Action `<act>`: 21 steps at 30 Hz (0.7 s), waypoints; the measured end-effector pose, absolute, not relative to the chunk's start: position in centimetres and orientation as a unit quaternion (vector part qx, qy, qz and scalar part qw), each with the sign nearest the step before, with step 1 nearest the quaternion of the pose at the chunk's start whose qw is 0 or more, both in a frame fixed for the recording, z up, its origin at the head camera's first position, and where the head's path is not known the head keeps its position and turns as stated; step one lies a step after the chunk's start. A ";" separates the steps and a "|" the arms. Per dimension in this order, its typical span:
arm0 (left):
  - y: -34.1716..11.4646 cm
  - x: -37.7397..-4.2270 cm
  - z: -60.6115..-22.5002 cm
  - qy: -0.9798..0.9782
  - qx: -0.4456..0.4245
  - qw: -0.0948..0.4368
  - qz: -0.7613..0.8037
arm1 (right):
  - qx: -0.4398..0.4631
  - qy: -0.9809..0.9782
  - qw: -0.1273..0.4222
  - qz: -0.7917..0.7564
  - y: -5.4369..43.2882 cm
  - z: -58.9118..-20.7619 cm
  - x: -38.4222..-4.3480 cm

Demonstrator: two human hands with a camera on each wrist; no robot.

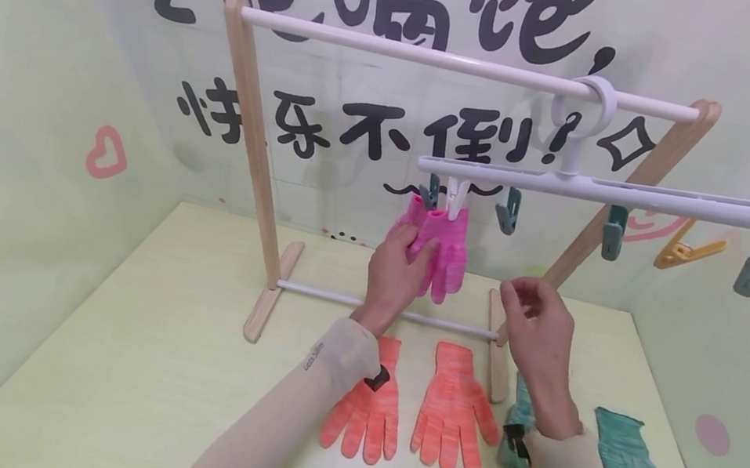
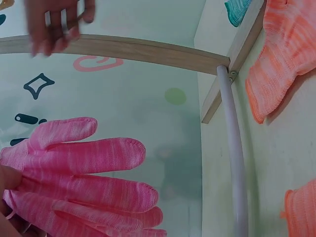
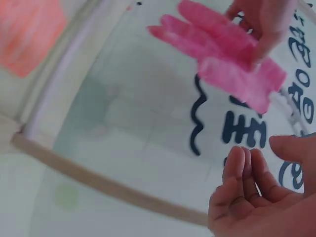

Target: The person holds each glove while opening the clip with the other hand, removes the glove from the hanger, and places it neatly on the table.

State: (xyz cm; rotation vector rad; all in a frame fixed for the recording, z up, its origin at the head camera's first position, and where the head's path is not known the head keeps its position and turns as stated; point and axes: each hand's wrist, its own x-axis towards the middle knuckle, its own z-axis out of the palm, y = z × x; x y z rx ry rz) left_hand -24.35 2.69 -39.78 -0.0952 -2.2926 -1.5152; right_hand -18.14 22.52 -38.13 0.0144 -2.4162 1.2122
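A pair of pink knit gloves point(image 1: 449, 250) hangs by the cuffs from the left end of a white hanger bar point(image 1: 518, 177). A white clothespin point(image 1: 454, 199) and a dark green clothespin point(image 1: 429, 192) are at the cuffs. My left hand point(image 1: 392, 274) holds the gloves, thumb against the fabric in the left wrist view and the other fingers partly hidden. To the right, below the hanger, my right hand point(image 1: 541, 331) is in the air with nothing in it. Its fingers are loosely bent and the thumb stands apart in the right wrist view.
The hanger hooks over the rod of a wooden rack point(image 1: 255, 139). More clothespins, green and a yellow one point(image 1: 686, 247), hang along it. On the table point(image 1: 138, 361) lie two orange gloves point(image 1: 452, 402) and two green gloves point(image 1: 632, 465), one partly behind my right arm.
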 end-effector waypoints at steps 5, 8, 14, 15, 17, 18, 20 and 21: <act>2.6 -24.1 -40.0 -0.815 -0.041 0.202 -0.542 | 0.081 -0.854 0.197 0.476 21.1 -35.6 -19.7; 2.6 -24.0 -40.1 -0.812 -0.046 0.199 -0.547 | 0.105 -0.838 0.184 0.503 20.2 -34.4 -21.2; 2.5 -23.7 -40.2 -0.811 -0.051 0.186 -0.552 | 0.122 -0.822 0.134 0.539 18.8 -33.0 -23.5; 2.5 -23.6 -40.2 -0.812 -0.051 0.186 -0.551 | 0.124 -0.817 0.126 0.548 18.7 -32.8 -23.8; 2.4 -23.5 -40.2 -0.815 -0.050 0.188 -0.546 | 0.123 -0.809 0.113 0.564 18.4 -32.7 -24.3; 2.4 -23.4 -40.2 -0.816 -0.051 0.187 -0.545 | 0.122 -0.804 0.108 0.572 18.3 -32.6 -24.6; 2.3 -23.4 -40.3 -0.817 -0.052 0.184 -0.544 | 0.119 -0.794 0.097 0.589 18.1 -32.6 -25.1; 2.2 -23.4 -40.3 -0.817 -0.052 0.183 -0.545 | 0.117 -0.790 0.092 0.595 18.0 -32.6 -25.2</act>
